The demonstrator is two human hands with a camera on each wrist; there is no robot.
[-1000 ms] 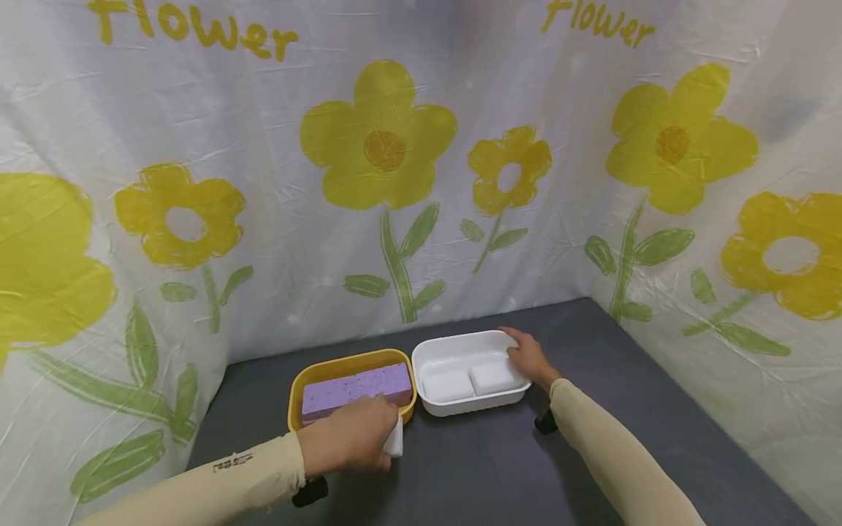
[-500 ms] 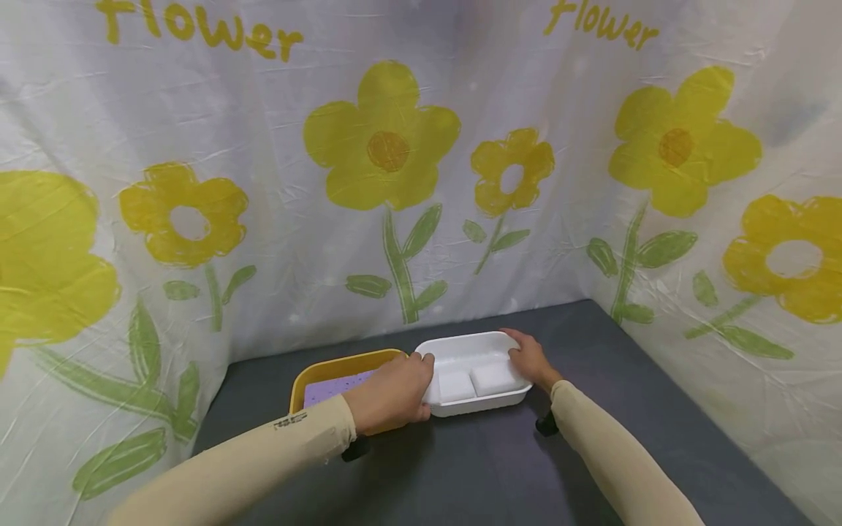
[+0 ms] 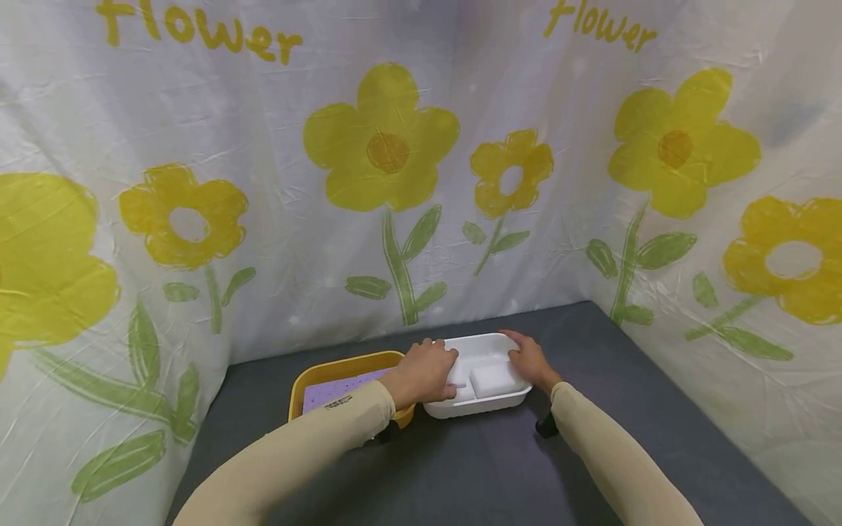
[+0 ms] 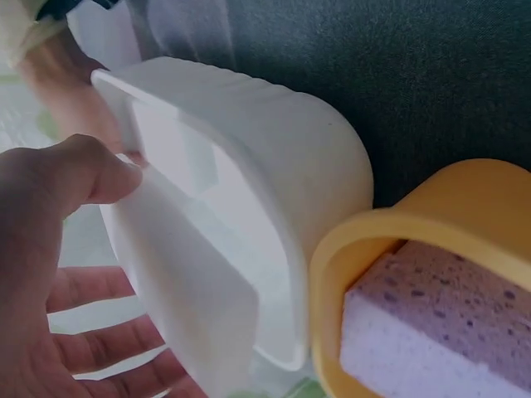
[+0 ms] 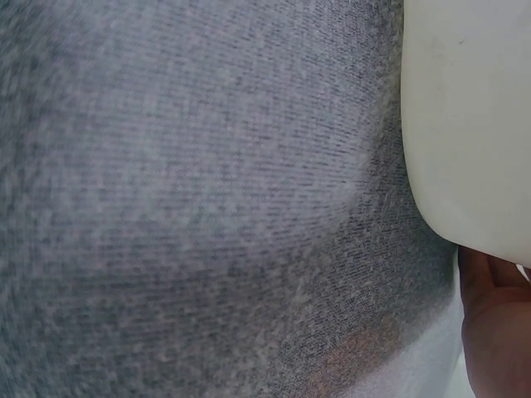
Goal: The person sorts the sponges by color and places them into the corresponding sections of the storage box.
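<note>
My left hand [image 3: 426, 371] pinches a smooth white block [image 4: 187, 274] above the left end of a white bin [image 3: 505, 402]. In the left wrist view the thumb lies on the block's near face and the other fingers are behind it. Another white block [image 3: 496, 379] lies flat in the bin's right half. At the bin's right end, my right hand [image 3: 528, 359] grips the rim; in the right wrist view, part of that hand shows below the bin's pale wall [image 5: 477, 124].
A yellow bin [image 3: 309, 374] stands against the white bin's left side, with a pitted purple sponge [image 3: 338, 391] inside. My left forearm hides part of it. Both bins rest on a dark grey tabletop [image 3: 487, 467], with a flower-printed curtain [image 3: 276, 307] behind and at the sides.
My left hand has moved right and slightly away from me, from the yellow bin's front edge to over the white bin, carrying the white block. The right hand has stayed at the white bin's rim.
</note>
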